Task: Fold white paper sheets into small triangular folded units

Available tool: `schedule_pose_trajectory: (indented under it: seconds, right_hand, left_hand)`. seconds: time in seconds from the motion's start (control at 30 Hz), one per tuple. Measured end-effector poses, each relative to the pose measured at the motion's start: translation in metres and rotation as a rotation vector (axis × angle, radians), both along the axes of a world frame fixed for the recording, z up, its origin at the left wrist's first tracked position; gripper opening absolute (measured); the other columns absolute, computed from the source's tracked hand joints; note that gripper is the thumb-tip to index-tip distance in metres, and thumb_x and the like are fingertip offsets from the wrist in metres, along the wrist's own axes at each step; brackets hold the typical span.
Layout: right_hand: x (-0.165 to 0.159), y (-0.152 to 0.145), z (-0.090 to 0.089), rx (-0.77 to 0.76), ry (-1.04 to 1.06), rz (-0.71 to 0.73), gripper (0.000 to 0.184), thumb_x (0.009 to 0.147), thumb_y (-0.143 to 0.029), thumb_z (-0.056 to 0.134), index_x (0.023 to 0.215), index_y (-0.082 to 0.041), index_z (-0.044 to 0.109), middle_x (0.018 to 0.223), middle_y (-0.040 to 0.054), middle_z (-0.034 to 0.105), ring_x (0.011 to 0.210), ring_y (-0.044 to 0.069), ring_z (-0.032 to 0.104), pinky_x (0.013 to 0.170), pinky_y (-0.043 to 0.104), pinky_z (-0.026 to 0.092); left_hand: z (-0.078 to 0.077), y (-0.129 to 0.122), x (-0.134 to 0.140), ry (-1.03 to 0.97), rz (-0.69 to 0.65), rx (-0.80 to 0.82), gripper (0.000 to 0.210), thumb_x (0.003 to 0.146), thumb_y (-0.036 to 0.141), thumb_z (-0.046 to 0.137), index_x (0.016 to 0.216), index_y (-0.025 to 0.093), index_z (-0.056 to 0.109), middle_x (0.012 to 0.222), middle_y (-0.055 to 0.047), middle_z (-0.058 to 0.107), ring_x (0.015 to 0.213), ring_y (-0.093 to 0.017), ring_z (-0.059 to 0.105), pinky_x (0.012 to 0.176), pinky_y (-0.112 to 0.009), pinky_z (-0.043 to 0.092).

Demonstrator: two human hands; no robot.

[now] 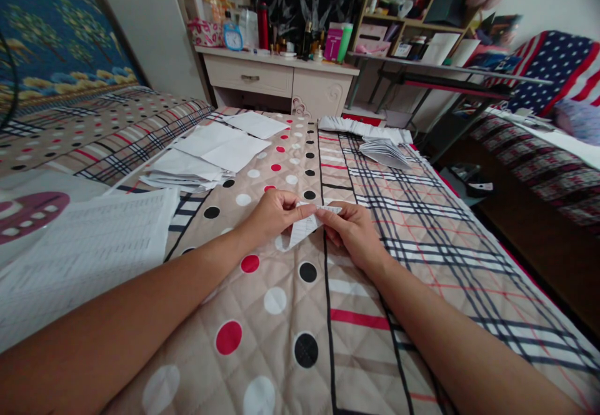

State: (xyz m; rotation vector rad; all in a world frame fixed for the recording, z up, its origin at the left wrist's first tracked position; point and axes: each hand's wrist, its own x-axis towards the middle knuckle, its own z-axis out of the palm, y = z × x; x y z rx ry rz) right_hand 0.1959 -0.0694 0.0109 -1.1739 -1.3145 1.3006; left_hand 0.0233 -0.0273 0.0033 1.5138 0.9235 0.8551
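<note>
Between my two hands is a small folded piece of printed paper (304, 229), its pointed corner hanging down to the left. My left hand (274, 215) pinches its upper left part between thumb and fingers. On the other side, my right hand (352, 227) grips the right part, thumb on top and fingers curled beneath. The thumbs nearly meet at the middle of the paper. Both hands are just above the quilted bedspread (276, 340), which has dots and plaid stripes.
White paper sheets (206, 152) lie in a loose pile ahead on the left. Printed sheets (103, 246) are beside my left arm. Folded paper pieces (385, 152) and a long row of folded paper (360, 129) lie at the far right. Beyond stands a white dresser (253, 77).
</note>
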Motion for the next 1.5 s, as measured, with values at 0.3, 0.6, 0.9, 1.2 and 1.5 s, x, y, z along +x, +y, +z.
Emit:
schedule_pose_trajectory:
  seconds: [0.3,0.6,0.9,1.2,1.5]
  right_hand:
    - [0.002,0.004,-0.008,-0.037,0.206,-0.030,0.049,0.083,-0.051,0.063,0.052,-0.019,0.044,0.037,-0.0075,0.033,0.034,0.004,0.020,0.037,0.023,0.010]
    - [0.003,0.004,-0.011,0.032,0.252,0.063,0.057,0.087,-0.065,0.049,0.055,-0.018,0.050,0.046,-0.0024,0.046,0.040,0.007,0.036,0.041,0.022,0.024]
    - [0.002,0.002,-0.007,0.029,0.278,0.121,0.035,0.087,-0.051,0.058,0.072,-0.019,0.057,0.061,-0.0017,0.055,0.049,0.009,0.045,0.049,0.022,0.034]
    - [0.002,0.002,-0.007,0.030,0.235,0.117,0.023,0.089,-0.043,0.053,0.082,-0.021,0.060,0.062,-0.0014,0.056,0.052,0.012,0.048,0.051,0.024,0.036]
    - [0.003,0.000,-0.008,0.013,0.150,0.046,0.020,0.086,-0.040,0.055,0.092,-0.023,0.062,0.069,-0.0005,0.059,0.054,0.013,0.048,0.053,0.024,0.040]
  left_hand:
    - [0.009,-0.001,-0.001,-0.007,-0.261,-0.172,0.038,0.078,0.045,0.067,0.060,0.011,0.066,0.052,-0.004,0.064,0.038,-0.007,0.051,0.036,-0.017,0.029]
    - [0.005,0.000,-0.002,-0.126,-0.187,-0.196,0.040,0.077,0.046,0.069,0.059,0.011,0.061,0.051,-0.003,0.062,0.038,-0.006,0.050,0.035,-0.016,0.025]
    - [0.002,0.002,-0.001,-0.157,-0.163,-0.218,0.043,0.077,0.052,0.068,0.064,0.012,0.059,0.055,-0.003,0.062,0.041,-0.006,0.052,0.038,-0.016,0.027]
    - [-0.002,0.002,0.002,-0.172,-0.109,-0.183,0.038,0.080,0.048,0.065,0.068,0.012,0.060,0.055,-0.002,0.062,0.043,-0.007,0.051,0.040,-0.017,0.026]
    - [0.000,-0.001,0.005,-0.171,-0.027,-0.172,0.034,0.084,0.043,0.062,0.070,0.011,0.063,0.057,-0.003,0.064,0.044,-0.007,0.052,0.041,-0.017,0.031]
